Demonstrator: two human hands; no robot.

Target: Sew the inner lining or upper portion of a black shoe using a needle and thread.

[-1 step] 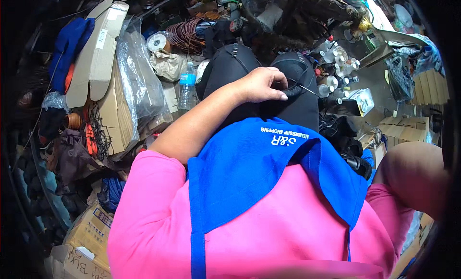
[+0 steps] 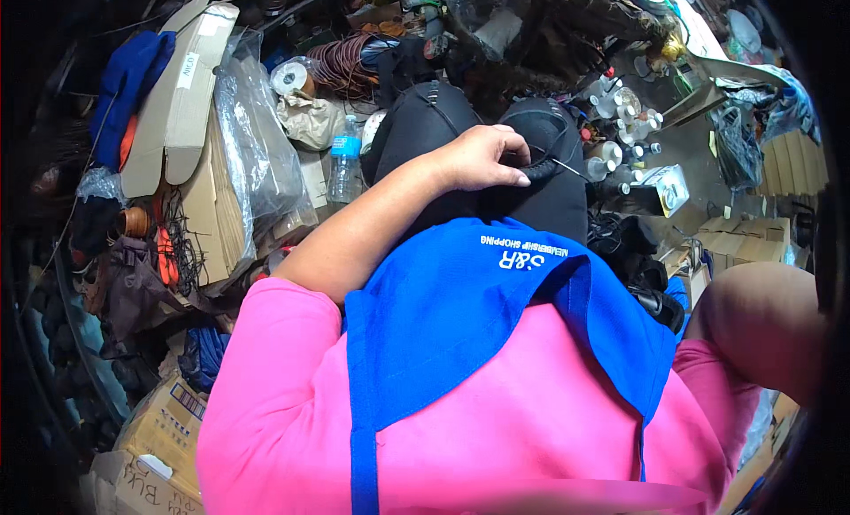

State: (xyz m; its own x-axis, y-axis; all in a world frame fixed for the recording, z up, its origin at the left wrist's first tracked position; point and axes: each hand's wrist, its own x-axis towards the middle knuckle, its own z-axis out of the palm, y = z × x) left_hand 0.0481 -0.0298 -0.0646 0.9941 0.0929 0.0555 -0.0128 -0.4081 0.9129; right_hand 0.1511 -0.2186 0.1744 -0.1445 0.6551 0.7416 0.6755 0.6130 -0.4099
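My left hand (image 2: 485,156) reaches across my lap from the left, its fingers bent and closed on the edge of a black item (image 2: 542,168) with a rounded rim. The item's kind cannot be told against my black trousers (image 2: 425,134). A dark cord (image 2: 556,141) loops over it. Out of its right side sticks a thin, pale, needle-like rod (image 2: 568,168). My right arm (image 2: 753,329) is bent out at the right edge, and its hand is outside the picture. A blue apron (image 2: 443,338) covers my front.
Several small bottles (image 2: 606,152) and a rectangular can (image 2: 664,189) stand to the right of my knees. On the left are a plastic water bottle (image 2: 345,161), a wire coil (image 2: 341,68) and leaning cardboard (image 2: 181,99). Black shoe-like things (image 2: 660,307) lie near my right side.
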